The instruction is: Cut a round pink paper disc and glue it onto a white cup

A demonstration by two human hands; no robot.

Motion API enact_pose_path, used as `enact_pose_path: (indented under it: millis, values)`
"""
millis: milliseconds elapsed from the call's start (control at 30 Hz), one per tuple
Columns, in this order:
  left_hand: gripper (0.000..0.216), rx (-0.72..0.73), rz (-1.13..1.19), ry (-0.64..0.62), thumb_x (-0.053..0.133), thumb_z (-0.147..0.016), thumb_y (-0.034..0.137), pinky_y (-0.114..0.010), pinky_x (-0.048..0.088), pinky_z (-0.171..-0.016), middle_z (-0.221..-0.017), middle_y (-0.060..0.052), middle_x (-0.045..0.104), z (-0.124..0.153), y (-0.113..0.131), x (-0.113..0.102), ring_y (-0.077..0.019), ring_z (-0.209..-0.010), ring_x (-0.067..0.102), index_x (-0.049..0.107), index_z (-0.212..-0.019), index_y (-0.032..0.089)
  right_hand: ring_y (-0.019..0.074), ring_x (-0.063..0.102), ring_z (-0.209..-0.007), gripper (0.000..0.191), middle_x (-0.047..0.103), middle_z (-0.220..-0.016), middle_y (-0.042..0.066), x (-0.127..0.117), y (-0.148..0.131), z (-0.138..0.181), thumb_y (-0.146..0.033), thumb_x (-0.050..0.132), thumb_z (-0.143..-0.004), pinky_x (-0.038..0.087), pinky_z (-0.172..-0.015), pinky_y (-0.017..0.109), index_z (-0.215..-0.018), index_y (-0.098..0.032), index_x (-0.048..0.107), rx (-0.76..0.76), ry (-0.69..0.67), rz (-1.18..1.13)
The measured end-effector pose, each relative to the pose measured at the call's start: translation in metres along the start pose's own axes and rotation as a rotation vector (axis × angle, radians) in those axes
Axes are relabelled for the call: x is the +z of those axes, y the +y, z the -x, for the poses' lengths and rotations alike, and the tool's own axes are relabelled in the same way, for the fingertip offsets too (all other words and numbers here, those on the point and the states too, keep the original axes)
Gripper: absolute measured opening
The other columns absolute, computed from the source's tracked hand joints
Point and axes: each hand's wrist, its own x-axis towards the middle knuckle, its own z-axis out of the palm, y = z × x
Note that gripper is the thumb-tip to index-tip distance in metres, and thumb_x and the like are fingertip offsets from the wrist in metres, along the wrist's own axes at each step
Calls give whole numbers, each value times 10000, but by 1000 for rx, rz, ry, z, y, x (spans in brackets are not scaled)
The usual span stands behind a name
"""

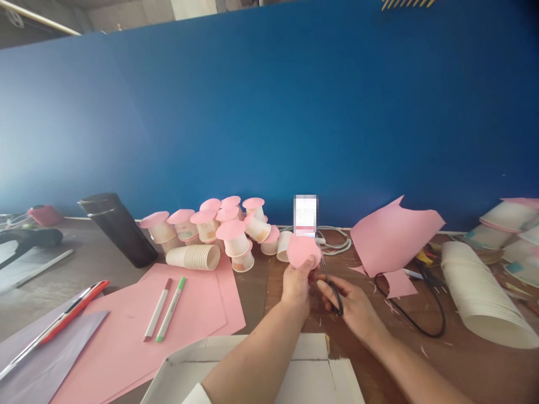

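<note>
My left hand (297,283) pinches a roundish piece of pink paper (302,251) between thumb and fingers, held up above the table. In my right hand (351,303) is a pair of dark-handled scissors (334,293), its blades pointing up along the right edge of the paper. Whether the blades touch the paper, I cannot make out. Behind and left of the paper a paper cup (284,247) lies on its side. Further left stand several paired cups topped with pink paper discs (231,229).
A stack of cups (191,257) lies beside pink sheets (189,320) bearing two markers (172,308). A black bottle (120,230) and an orange cutter (76,311) are left. Right are a cut pink sheet (391,235), a black cable (421,331) and a long cup stack (480,292).
</note>
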Motion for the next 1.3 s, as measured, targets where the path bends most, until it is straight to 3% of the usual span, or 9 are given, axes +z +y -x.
enact_pose_path:
  millis: [433,900,1300]
  values:
    - [441,-6,-108,-70,806,-581,354,-236,394,-566,-733,-47,636,-3,-4,-6,-116,-612,549,653,-901,92,127,503,-565,455,556,-598,-33,-3,3,-3,-551,624,-790,374,-542,235,-1033,-172,690,40,28,-32]
    - [439,-22,-78,-43,828,-561,316,-238,430,-626,-840,-77,680,-3,-2,-5,-134,-702,591,671,-917,111,126,496,-562,438,548,-608,-31,-2,-1,-1,-537,657,-762,368,-528,238,-1002,-171,697,54,37,-56]
    - [359,-17,-82,-37,807,-598,305,-222,432,-605,-814,-74,674,-5,-1,-5,-118,-675,581,665,-866,112,123,491,-547,440,544,-592,-35,-2,-1,-1,-546,648,-761,374,-523,233,-996,-177,700,53,48,-34]
